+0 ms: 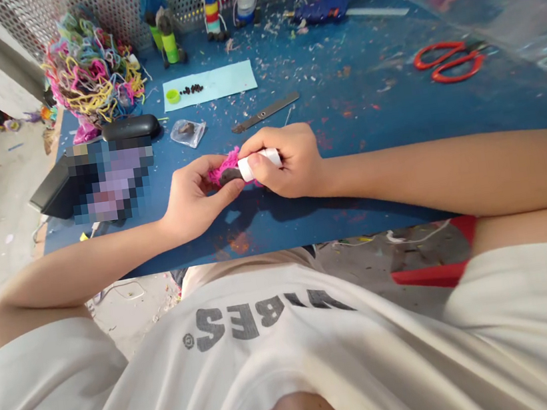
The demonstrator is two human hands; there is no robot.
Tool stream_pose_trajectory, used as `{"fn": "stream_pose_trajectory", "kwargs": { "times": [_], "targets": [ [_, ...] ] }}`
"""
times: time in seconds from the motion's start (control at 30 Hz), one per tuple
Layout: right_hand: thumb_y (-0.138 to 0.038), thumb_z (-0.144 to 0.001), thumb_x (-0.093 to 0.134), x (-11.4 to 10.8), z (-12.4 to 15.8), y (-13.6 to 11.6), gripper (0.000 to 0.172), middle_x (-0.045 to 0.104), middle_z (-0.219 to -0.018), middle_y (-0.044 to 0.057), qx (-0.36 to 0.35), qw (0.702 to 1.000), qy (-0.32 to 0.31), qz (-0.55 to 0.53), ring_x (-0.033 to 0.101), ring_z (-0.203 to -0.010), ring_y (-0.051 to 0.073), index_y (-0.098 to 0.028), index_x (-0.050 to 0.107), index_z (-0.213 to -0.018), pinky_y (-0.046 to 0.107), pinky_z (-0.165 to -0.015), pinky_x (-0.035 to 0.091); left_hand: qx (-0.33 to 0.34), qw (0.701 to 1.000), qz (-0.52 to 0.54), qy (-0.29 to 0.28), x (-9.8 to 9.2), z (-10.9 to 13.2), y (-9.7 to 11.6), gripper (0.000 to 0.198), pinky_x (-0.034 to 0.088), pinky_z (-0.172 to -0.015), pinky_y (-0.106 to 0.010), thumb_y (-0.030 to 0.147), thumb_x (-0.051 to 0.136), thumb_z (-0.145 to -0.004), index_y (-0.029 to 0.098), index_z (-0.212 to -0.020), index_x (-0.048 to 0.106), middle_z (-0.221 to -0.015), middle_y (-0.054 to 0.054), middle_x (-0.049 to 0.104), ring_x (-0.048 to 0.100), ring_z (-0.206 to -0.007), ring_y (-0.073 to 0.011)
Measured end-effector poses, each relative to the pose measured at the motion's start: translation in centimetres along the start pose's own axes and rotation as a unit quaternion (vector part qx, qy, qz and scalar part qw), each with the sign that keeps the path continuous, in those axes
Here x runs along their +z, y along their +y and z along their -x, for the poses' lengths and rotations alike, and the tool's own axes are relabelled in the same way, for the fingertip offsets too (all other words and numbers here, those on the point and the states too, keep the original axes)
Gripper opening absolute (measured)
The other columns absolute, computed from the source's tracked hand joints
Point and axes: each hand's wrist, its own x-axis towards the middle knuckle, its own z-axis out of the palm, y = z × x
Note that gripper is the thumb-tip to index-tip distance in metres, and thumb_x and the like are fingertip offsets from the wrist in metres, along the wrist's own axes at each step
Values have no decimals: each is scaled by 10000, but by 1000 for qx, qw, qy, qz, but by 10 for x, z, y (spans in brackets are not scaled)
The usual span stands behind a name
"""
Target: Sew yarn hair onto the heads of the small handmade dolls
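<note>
Near the front edge of the blue table, both hands meet around a small doll-like figure. Its white cylinder-shaped part (269,159) is in the grip of my right hand (294,160), thumb lying along it. A dark grey lump (230,176) with bright pink yarn (226,164) touches the cylinder's left end. My left hand (191,195) pinches this lump and yarn between thumb and fingers. Whether lump and cylinder are fixed together cannot be seen. Just beyond lie a small clear plastic bag (188,133) with something dark inside and a flat metal blade (266,112).
Black beads (192,89) and a green cap (172,96) lie on light-blue paper (231,80). Around them are tangled yarn (90,74), a black case (130,127), red-handled scissors (451,62), a blue glue gun (323,7), a plastic sheet (495,14) and several bottle-cap figures (211,5).
</note>
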Motion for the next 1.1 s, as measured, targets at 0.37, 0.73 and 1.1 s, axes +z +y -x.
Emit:
{"fn": "stream_pose_trajectory", "kwargs": {
  "times": [0.37,0.73,1.1],
  "targets": [
    [-362,-1213,678,0,0,1,273,832,-816,-6,-40,999,11,-9,696,-621,127,-211,825,-1040,292,-602,463,-16,1000,14,1,1,-2,8,699,629,-775,-288,782,1088,-873,157,-1139,921,-1010,-87,901,768,-819,-177],
    [-597,-1255,537,0,5,4,505,818,-797,31,51,998,-23,18,691,-621,186,-265,839,-1023,382,-636,533,-14,999,37,-20,-3,-4,10,758,632,-672,-316,878,981,-942,157,-1163,897,-907,-91,873,775,-734,-196],
    [-703,-1279,480,2,0,4,653,757,-759,30,72,997,3,-8,618,-606,179,-250,787,-921,386,-631,498,0,999,51,1,-1,-6,8,776,683,-706,-343,892,1002,-907,175,-1193,916,-935,-90,881,799,-761,-213]
  ]
}}
